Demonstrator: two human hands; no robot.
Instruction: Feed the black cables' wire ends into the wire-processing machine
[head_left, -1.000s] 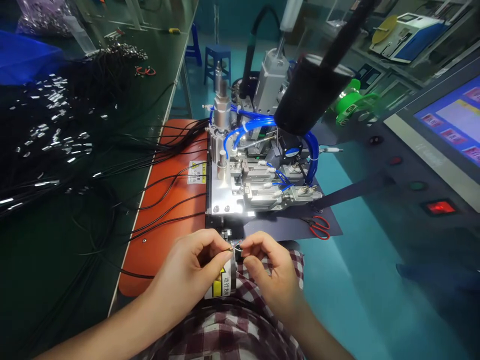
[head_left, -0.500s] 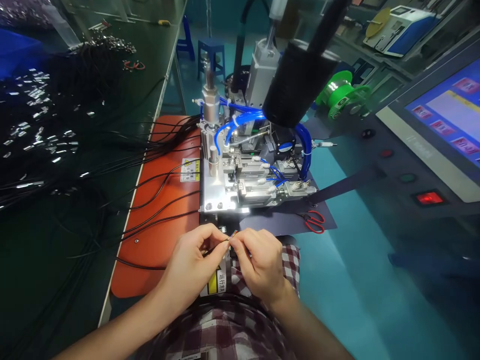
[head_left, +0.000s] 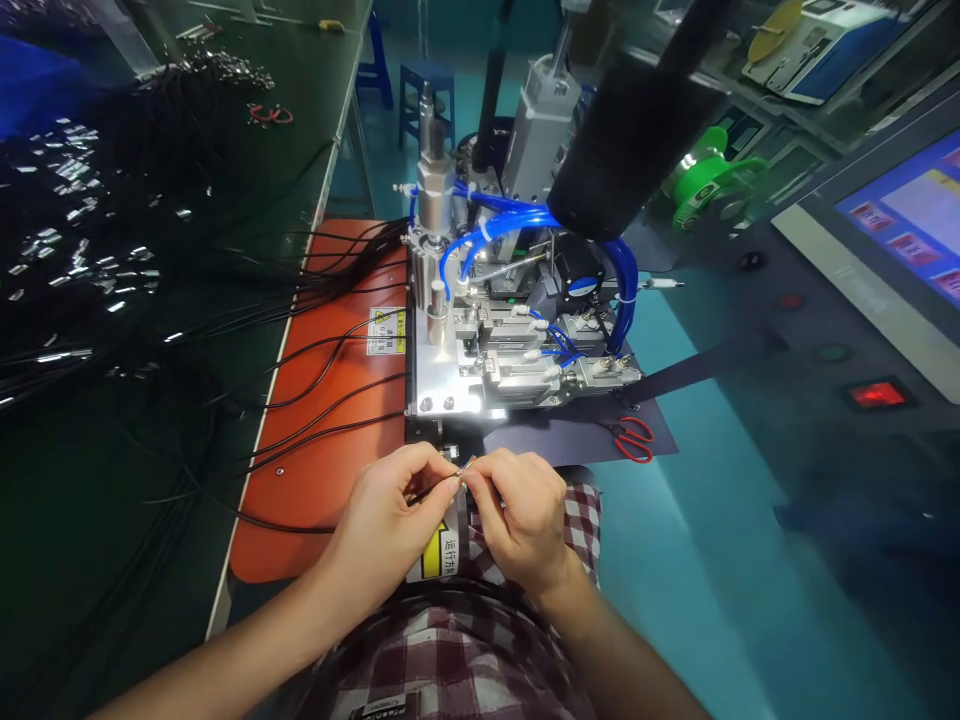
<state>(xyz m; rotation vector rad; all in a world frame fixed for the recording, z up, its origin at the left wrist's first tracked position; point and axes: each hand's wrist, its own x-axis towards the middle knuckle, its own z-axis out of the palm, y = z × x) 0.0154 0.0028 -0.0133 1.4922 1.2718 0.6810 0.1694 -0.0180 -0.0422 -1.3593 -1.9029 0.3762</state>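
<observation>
Low in the head view, my left hand (head_left: 396, 505) pinches a black cable (head_left: 292, 525) close to its end. My right hand (head_left: 521, 510) pinches the thin wire ends (head_left: 468, 465) that come out of it, fingertip to fingertip with the left. The cable runs left from my palm over the orange board (head_left: 322, 500). Just beyond my fingers stands a metal machine (head_left: 450, 380) with blue air tubes (head_left: 517, 215). Several more black cables lead into its left side.
Red-handled scissors (head_left: 634, 438) lie on the dark plate to the right. A control panel with a screen (head_left: 900, 230) stands at the far right, near a green solder spool (head_left: 709, 180). Bundled cables (head_left: 82, 260) cover the dark table at left. A black cylinder (head_left: 622, 150) hangs overhead.
The view has shifted slightly, so the machine and panel sit a little further right. Both hands keep their pinch on the cable end and wires, with hardly any movement.
</observation>
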